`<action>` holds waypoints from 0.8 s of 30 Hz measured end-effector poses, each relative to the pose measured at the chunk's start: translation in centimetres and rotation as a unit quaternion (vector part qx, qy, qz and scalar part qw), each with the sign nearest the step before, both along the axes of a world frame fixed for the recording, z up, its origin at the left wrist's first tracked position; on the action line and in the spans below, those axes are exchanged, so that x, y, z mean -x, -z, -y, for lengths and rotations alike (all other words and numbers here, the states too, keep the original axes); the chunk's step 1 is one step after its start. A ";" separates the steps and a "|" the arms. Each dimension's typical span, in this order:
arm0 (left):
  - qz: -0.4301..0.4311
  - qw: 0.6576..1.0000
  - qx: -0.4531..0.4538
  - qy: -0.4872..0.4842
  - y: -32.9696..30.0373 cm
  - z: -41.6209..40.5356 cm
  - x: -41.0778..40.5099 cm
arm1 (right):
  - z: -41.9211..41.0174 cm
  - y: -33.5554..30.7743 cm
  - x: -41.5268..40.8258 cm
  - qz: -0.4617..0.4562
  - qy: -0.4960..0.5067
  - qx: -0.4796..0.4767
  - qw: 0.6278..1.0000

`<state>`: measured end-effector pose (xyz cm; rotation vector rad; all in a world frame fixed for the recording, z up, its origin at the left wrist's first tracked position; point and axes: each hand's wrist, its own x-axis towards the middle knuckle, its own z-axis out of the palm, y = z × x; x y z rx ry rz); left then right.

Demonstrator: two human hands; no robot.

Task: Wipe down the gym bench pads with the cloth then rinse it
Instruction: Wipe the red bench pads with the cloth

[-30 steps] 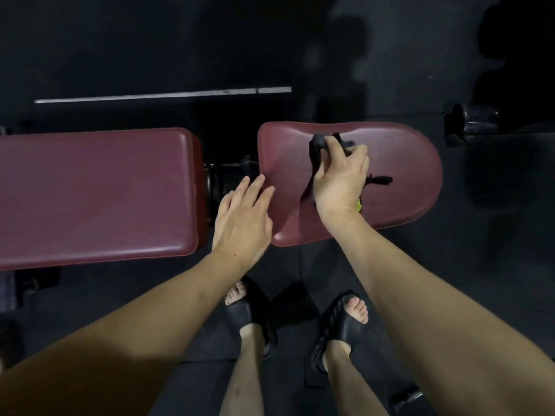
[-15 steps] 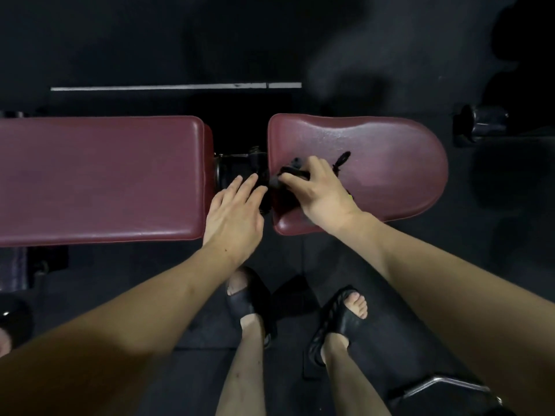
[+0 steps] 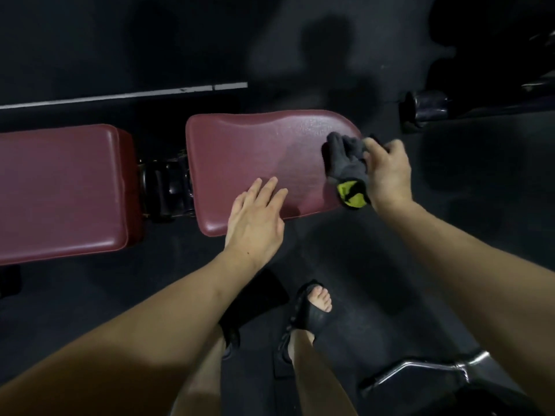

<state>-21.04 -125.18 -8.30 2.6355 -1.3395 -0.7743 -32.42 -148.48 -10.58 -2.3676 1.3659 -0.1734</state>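
Two maroon bench pads lie side by side: a long back pad at the left and a rounded seat pad in the middle. My right hand grips a dark grey cloth with a yellow-green patch at the seat pad's right end. My left hand rests flat on the seat pad's near edge, fingers straight.
A black metal hinge sits in the gap between the pads. A white floor line runs behind the bench. A dark cylindrical part stands at the far right. A chrome bar lies near my sandalled feet.
My right hand swept the cloth from the seat pad's left edge across to its right end. My left hand moved from the gap between the pads onto the seat pad's near edge.
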 end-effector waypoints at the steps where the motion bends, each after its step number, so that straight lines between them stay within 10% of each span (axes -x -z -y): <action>1: 0.002 1.000 -0.004 0.003 0.2 0.3 0.4 | 0.3 0.5 0.8 0.001 0.030 0.005 1.000; 24: 0.009 1.000 0.029 -0.002 0.3 -3.6 -2.3 | -7.5 2.9 -2.2 0.006 0.083 0.064 0.994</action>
